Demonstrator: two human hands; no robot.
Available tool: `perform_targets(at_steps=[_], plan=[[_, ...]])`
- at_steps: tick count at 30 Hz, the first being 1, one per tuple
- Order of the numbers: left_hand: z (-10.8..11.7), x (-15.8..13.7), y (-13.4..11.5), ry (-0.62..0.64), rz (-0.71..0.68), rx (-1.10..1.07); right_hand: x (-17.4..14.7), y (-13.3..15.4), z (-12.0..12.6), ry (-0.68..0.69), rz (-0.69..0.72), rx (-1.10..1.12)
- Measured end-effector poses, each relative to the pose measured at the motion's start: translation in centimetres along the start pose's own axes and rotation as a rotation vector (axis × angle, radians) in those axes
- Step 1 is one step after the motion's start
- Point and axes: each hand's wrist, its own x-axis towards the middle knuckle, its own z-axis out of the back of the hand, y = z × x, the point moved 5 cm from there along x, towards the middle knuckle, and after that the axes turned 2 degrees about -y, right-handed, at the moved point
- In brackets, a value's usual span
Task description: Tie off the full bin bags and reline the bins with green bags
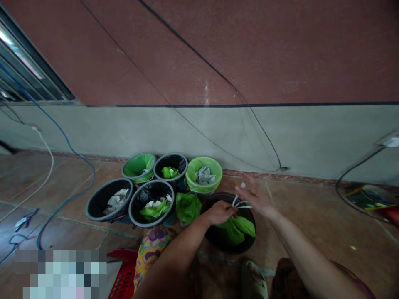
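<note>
My left hand (220,212) reaches over a dark round bucket (215,245), its fingers pinched on several thin white strips (241,204). I cannot tell whether the strips are paper or plastic. Crumpled bright green sheets (233,232), like thin plastic or paper, lie inside this bucket below the hand. My right hand (257,197) is raised just above the bucket's right rim, fingers apart and holding nothing. A small pale spot (242,185) shows on one of its fingers; its kind is unclear.
Left of the bucket stand a green-filled container (188,207), a bucket of grey pieces (220,169), and several dark buckets (130,216) with white and green scraps. A red perforated basket (120,278), blue cable (92,176) and scissors-like tool (26,220) are on the floor. A slipper (254,282) is below.
</note>
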Motion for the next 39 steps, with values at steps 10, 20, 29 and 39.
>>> perform_targets(at_steps=[10, 20, 29, 39], plan=[[-0.1, 1.1, 2.1, -0.072, 0.07, -0.35, -2.0, -1.9, -1.8, 0.377, 0.121, -0.585], [0.5, 0.9, 2.3, -0.203, 0.229, -0.511, -1.7, -0.4, -0.3, 0.2, 0.094, -0.766], [0.8, 0.6, 2.0, -0.214, 0.248, -0.535, -2.1, 0.1, 0.0, 0.093, 0.134, -0.725], [0.8, 0.6, 2.1, -0.227, 0.345, -0.496, -3.8, 2.7, -2.6, 0.033, 0.366, -0.465]])
